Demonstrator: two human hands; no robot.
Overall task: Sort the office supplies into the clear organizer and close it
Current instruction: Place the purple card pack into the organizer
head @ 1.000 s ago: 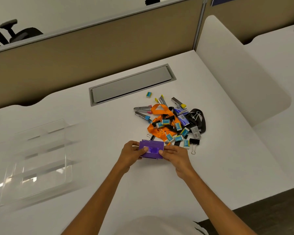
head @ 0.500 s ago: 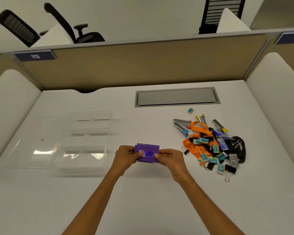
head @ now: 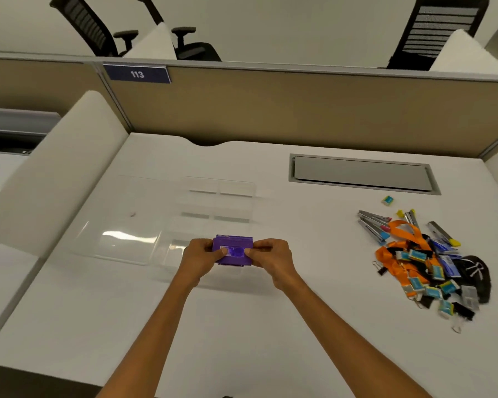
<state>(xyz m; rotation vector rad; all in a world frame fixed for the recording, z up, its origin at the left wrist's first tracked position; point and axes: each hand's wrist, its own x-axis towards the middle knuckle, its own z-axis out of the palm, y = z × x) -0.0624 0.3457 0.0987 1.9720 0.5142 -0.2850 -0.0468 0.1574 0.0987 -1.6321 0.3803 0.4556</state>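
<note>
A purple box is held between both hands over the near part of the clear organizer. My left hand grips its left end and my right hand grips its right end. The organizer lies open on the white desk, its clear lid folded flat to the left. At the right lies a pile of office supplies: an orange lanyard, black binder clips, small blue-labelled boxes and metal clips with coloured tips.
A single small eraser-like box lies apart behind the pile. A grey cable hatch is set into the desk at the back. Tan partition walls and white side dividers enclose the desk.
Both hands have carried the purple box from beside the pile leftward to over the organizer. The view has swung left, so the pile now sits far right.
</note>
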